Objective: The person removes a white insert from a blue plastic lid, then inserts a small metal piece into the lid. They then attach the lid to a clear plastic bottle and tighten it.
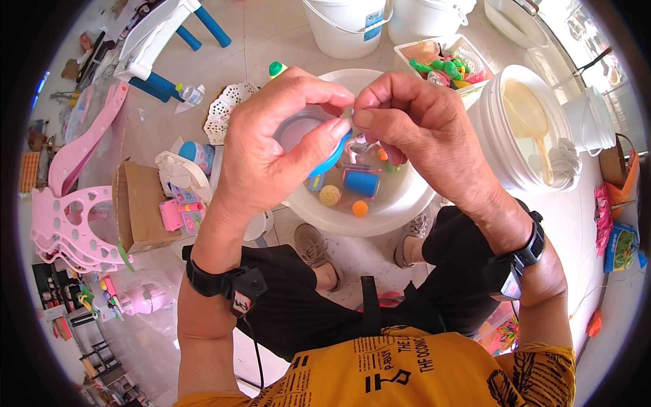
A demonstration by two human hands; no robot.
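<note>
looking down through the head view, both hands meet above a white basin (400, 210) on the floor. the left hand (271, 146) is closed around a small blue round lid-like piece (319, 146) with a pale lilac inside, tilted so its open face turns toward the person, probably to keep the rim in sight. the right hand (413, 125) is narrowed to a pinch, thumb and forefinger pressed on something tiny at the lid's upper edge, just where the left fingertips touch it; what that bit is cannot be told. held over the basin, anything that slips would land in it. inside the basin lie small toys: a blue cylinder (361, 183), an orange ball (360, 208) and a yellowish round piece (329, 195). to the right stands a white bucket (495, 136) with a strainer inside. behind it sits a clear tub (407, 51) of green and pink toys. on the left, an open cardboard box (139, 207) sits near pink plastic parts (68, 224). a blue rectangular label (372, 24) marks another white bucket (339, 27) at the top.
</note>
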